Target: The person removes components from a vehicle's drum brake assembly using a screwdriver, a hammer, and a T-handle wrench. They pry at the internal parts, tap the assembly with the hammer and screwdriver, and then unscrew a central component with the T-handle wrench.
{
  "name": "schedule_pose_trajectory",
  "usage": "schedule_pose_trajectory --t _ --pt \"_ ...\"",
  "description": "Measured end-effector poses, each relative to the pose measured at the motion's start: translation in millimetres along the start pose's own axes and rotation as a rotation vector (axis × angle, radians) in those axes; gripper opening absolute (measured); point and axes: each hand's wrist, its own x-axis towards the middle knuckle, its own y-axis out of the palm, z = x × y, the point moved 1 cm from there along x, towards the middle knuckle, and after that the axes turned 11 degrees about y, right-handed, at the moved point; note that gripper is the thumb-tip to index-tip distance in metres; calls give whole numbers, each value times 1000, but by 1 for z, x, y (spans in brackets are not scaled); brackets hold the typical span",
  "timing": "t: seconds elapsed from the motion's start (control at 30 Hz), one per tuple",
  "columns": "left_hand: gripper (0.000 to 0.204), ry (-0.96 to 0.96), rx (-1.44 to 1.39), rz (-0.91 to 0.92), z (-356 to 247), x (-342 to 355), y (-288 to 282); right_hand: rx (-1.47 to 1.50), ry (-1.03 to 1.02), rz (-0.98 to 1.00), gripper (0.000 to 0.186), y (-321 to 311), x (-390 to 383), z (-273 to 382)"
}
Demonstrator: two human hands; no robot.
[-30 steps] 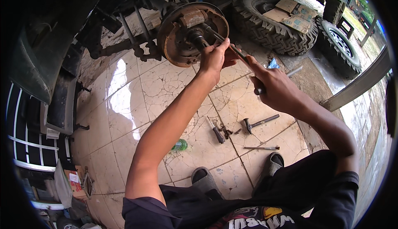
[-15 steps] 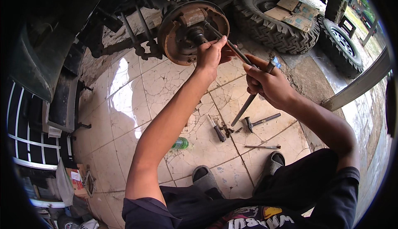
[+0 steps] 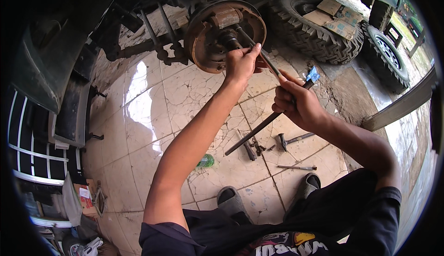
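Note:
A rusty brake backing plate (image 3: pixel 199 52) stands at the axle end, with a hub spindle (image 3: pixel 227 39) at its middle and a rusty wheel cylinder (image 3: pixel 227 19) above. A long T-handle wrench (image 3: pixel 271 65) reaches from the plate, beside the cylinder, toward me. My left hand (image 3: pixel 242 65) is closed round its shaft just in front of the spindle. Nearer me, my right hand (image 3: pixel 298 101) grips the wrench where the shaft meets its long crossbar (image 3: pixel 252 133). Something blue (image 3: pixel 313 74) is at the crossbar's upper end. What the wrench tip sits on is too small to tell.
On the cracked tiles lie a hammer (image 3: pixel 296 139), a brush-like tool (image 3: pixel 297 167), a dark-handled tool (image 3: pixel 249 150), small rusty parts (image 3: pixel 259 146) and a green bottle (image 3: pixel 206 160). A large tyre (image 3: pixel 323 43) with cardboard (image 3: pixel 340 17) lies behind, right; a wheel (image 3: pixel 387 54) leans beyond.
The wrench's crossbar has turned, its lower end swinging left over the tiles. My right hand has turned with it. My left hand stays on the shaft; the whole view has shifted slightly.

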Motion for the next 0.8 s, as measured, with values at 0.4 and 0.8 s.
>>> schedule_pose_trajectory --t 0.4,0.8 --pt "27 -120 -251 -65 3 3 18 -2160 -399 -476 73 1 -14 23" --pt "22 -101 -219 -149 -3 -16 17 -193 32 -112 25 13 -23 19"
